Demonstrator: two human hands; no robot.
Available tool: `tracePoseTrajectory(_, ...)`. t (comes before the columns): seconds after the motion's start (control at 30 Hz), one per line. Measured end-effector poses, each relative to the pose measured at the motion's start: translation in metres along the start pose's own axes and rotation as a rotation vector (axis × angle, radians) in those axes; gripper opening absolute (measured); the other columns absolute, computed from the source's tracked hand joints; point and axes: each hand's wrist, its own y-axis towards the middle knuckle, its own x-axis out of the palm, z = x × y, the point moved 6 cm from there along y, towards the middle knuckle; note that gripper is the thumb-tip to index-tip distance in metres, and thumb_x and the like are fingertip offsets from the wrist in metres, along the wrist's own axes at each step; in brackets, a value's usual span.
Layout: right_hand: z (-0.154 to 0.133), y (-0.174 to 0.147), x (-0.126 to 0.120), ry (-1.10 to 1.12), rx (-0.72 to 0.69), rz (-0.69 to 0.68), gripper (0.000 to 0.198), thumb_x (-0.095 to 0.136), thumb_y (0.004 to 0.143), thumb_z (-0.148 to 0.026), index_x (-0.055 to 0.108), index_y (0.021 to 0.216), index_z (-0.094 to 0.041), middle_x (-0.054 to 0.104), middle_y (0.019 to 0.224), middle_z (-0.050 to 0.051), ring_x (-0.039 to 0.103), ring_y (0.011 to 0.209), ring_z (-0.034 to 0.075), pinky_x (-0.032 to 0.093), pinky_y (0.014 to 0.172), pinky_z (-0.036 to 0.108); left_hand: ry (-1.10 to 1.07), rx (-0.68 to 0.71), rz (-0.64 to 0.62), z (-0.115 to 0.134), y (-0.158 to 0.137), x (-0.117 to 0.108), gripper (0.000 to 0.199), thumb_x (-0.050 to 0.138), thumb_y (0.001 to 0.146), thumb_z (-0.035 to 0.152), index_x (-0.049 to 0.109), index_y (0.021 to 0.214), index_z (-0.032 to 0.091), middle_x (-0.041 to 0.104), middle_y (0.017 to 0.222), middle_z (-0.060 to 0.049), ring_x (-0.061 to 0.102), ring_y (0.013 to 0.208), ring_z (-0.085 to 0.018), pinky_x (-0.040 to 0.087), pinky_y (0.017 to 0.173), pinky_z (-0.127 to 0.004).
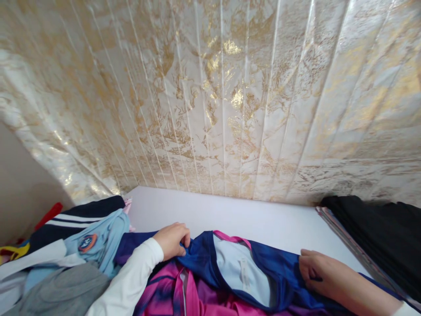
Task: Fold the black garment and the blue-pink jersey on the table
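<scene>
A blue and pink sports shirt lies spread on the white table, its neckline towards the far side. Inside the neck opening show a pale lining and a white label. My left hand, in a white sleeve, pinches the blue cloth at the shoulder left of the collar. On the other side, my right hand has its fingers curled onto the blue shoulder cloth. The lower part of the shirt runs out of view at the bottom edge.
Loose clothes are heaped at the left, among them a light blue garment and a grey one. A stack of folded black clothes lies at the right. Behind the white table rises a shiny gold-patterned sheet.
</scene>
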Motion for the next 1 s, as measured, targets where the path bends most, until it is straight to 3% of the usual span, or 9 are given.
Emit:
tracePoseTrajectory(0.1,-0.006,-0.001,-0.002,-0.059,-0.041,-0.025,0.013,0.046,0.064,-0.012,0.051,0.058,-0.022,0.057,0.064,0.001,0.055,0.065,0.017,0.041,0.063,0.025,0.028,0.022,-0.012,0.009,-0.004,-0.001,0.015,0.074,0.062,0.014,0.066,0.071,0.023,0.063,0.084,0.002,0.057,0.088,-0.018,0.041,0.074,-0.023)
tracePoseTrajectory(0.27,-0.001,-0.005,-0.011,-0.042,0.040,-0.028,0.021,0.051,0.057,-0.012,0.056,0.074,-0.022,0.060,0.074,0.000,0.054,0.066,0.016,0.038,0.060,0.024,0.106,-0.009,0.019,0.013,-0.003,0.001,0.019,0.075,0.060,0.012,0.066,0.073,0.023,0.064,0.085,0.000,0.056,0.092,-0.023,0.039,0.079,-0.032)
tracePoseTrajectory(0.5,-0.006,-0.003,-0.008,-0.153,-0.016,-0.002,0.014,0.044,0.064,-0.010,0.053,0.061,-0.020,0.057,0.065,0.000,0.049,0.058,0.014,0.031,0.055,0.025,0.089,-0.004,0.009,0.001,0.009,0.014,0.016,0.073,0.059,0.012,0.062,0.058,0.023,0.064,0.076,0.000,0.057,0.087,-0.024,0.040,0.075,-0.031)
tracePoseTrajectory(0.6,-0.008,-0.004,-0.011,-0.100,-0.034,-0.016,0.013,0.044,0.064,-0.010,0.051,0.060,-0.021,0.056,0.062,-0.002,0.048,0.055,0.013,0.030,0.053,0.024,0.051,0.008,0.025,-0.004,0.008,0.012,0.015,0.071,0.060,0.013,0.061,0.055,0.022,0.064,0.074,0.000,0.058,0.085,-0.023,0.040,0.072,-0.028)
tracePoseTrajectory(0.77,-0.010,-0.010,-0.033,0.087,-0.016,-0.030,0.009,0.047,0.065,-0.013,0.048,0.061,-0.021,0.056,0.062,-0.002,0.049,0.058,0.014,0.035,0.054,0.023,-0.039,0.075,0.080,-0.005,-0.002,-0.008,0.008,0.065,0.067,0.016,0.060,0.061,0.020,0.064,0.077,0.000,0.057,0.084,-0.021,0.040,0.072,-0.026)
tracePoseTrajectory(0.87,-0.013,-0.016,-0.057,0.188,-0.011,0.017,0.008,0.049,0.074,-0.023,0.049,0.067,-0.022,0.058,0.067,0.000,0.052,0.064,0.017,0.041,0.061,0.026,-0.102,0.124,0.134,-0.002,-0.012,-0.027,0.007,0.056,0.077,0.025,0.057,0.072,0.020,0.063,0.084,0.000,0.057,0.087,-0.019,0.040,0.078,-0.025)
tracePoseTrajectory(1.0,-0.014,-0.022,-0.086,0.296,-0.038,0.172,0.025,0.045,0.085,-0.043,0.048,0.070,-0.023,0.058,0.073,0.002,0.054,0.070,0.018,0.044,0.068,0.027,-0.273,0.149,0.410,0.002,-0.026,-0.062,0.020,0.039,0.089,0.039,0.044,0.079,0.022,0.058,0.079,0.002,0.056,0.078,-0.016,0.041,0.074,-0.025)
